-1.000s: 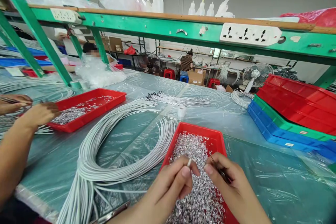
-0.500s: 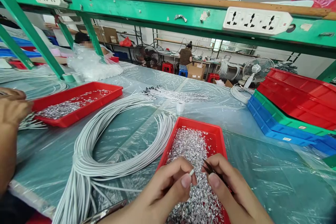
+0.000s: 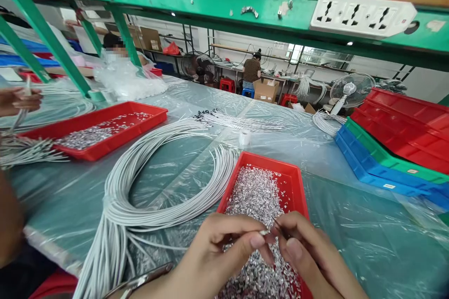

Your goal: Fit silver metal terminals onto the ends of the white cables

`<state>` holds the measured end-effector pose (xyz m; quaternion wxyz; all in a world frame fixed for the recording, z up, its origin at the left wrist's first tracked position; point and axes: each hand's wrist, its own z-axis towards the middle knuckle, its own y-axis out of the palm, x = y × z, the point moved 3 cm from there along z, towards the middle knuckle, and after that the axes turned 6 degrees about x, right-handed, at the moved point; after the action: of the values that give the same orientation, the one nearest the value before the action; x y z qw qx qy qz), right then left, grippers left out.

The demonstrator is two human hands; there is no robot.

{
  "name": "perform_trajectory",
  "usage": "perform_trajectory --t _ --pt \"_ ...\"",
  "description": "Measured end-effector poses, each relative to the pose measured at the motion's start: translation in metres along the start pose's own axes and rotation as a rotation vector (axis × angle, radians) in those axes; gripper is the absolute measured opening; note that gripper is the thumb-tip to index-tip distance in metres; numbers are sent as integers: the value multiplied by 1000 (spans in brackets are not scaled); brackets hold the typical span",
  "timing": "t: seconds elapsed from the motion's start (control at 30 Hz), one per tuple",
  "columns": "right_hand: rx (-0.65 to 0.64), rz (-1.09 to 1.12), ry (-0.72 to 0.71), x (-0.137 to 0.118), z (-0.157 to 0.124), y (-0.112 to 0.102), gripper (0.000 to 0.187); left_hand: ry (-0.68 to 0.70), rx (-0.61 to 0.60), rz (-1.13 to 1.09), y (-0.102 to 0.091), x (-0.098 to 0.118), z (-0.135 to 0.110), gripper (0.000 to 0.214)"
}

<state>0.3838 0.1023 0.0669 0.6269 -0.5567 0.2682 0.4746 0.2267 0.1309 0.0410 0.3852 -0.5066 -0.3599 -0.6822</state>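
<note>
My left hand (image 3: 224,252) pinches the white end of a grey cable (image 3: 264,232) between thumb and forefinger, over a red tray (image 3: 298,182) heaped with small silver metal pieces (image 3: 256,196). My right hand (image 3: 312,257) is closed on thin dark tweezers (image 3: 278,227) whose tip meets the cable end. A big looped bundle of grey cables (image 3: 147,182) lies to the left of the tray. Scissors (image 3: 140,280) lie under my left forearm.
A co-worker's hand (image 3: 19,100) at the far left holds a cable near a second red tray (image 3: 147,119) of metal pieces. Stacked red, green and blue trays (image 3: 393,149) sit at right. A small tape roll (image 3: 244,137) stands mid-table. A green shelf beam (image 3: 210,4) with socket strips crosses overhead.
My hands have drawn closer, so the tweezers tip now touches the cable end. The view has tilted down a little. The co-worker's hands have pulled back to the left.
</note>
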Motion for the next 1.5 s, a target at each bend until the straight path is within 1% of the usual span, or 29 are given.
perform_trajectory --t 0.17,0.27,0.33,0.43,0.5,0.57,0.63,0.7,0.77,0.83,0.9,1.0,1.07,1.13,1.17,1.23,1.27,1.37,1.43,1.5 --pt "-19 -54 56 2 -1 6 22 -7 48 14 -2 2 1 26" --pt "-3 -60 77 3 -1 9 23 30 88 81 -2 2 0 24" --pt "-5 -21 103 4 0 10 22 82 115 160 -2 3 -1 21" --pt "-43 44 144 5 0 12 22 190 153 308 -2 8 -1 18" --pt "-61 65 177 5 0 13 25 269 171 407 -2 12 -2 15" --pt "-52 58 218 6 -1 14 30 351 197 493 -2 14 -4 11" --pt "-30 51 255 7 -3 15 30 433 235 586 -2 16 -6 7" --pt "-9 82 296 10 -5 17 30 513 249 697 -3 16 -9 8" --pt "-12 167 345 13 -7 20 33 591 230 829 -3 16 -13 11" --pt "-44 278 397 16 -7 23 40 690 225 930 -3 16 -17 8" --pt "-79 383 447 18 -6 26 44 797 228 986 -3 15 -19 13" --pt "-102 456 510 19 -4 28 49 891 240 1028 -3 12 -21 22" --pt "-97 460 522 19 -4 29 52 935 282 1063 -1 9 -21 24" --pt "-75 482 517 18 -4 30 54 988 363 1093 1 5 -22 29" --pt "-58 499 512 17 -5 31 53 1002 408 1110 3 4 -22 31" --pt "-36 521 495 16 -5 32 51 1038 451 1155 5 0 -24 33" --pt "-30 526 488 16 -5 32 50 1055 454 1178 6 -1 -24 34" --pt "-28 533 474 17 -6 34 48 1090 412 1224 8 -3 -26 34" --pt "-37 557 462 18 -6 35 47 1079 401 1221 6 -3 -28 33" --pt "-54 610 426 19 -5 37 45 1056 420 1209 3 -2 -30 31"
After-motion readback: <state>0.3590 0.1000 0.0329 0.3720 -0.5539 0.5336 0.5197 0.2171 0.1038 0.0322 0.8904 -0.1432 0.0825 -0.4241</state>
